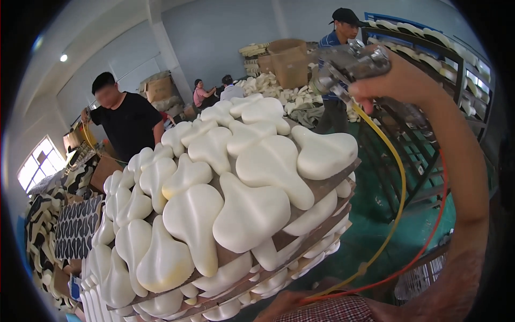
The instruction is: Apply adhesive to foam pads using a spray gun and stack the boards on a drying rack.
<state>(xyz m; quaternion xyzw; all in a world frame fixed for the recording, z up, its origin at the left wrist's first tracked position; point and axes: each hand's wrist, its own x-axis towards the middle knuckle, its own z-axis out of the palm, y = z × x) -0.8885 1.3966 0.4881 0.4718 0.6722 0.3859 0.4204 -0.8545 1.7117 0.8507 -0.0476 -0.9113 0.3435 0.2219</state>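
Note:
My right hand [389,86] is raised at the upper right, its fingers wrapped round a metal spray gun [348,67] blurred by motion. A yellow hose [401,180] and a red hose [441,206] loop down from it to the lower edge. Down there, part of my left hand [284,307] shows where the hoses end from sight; its fingers cannot be made out. Left of the gun spreads a stack of boards covered with white foam bicycle saddle pads [252,212]. Several pads have yellowish patches. The gun is above and apart from them.
A dark rack [458,80] with saddle pads on its shelves stands at right, beside a person in a cap [327,40]. Across the stack is a person in black [126,121]. Two people sit farther back, near heaped pads and a cardboard box [288,61].

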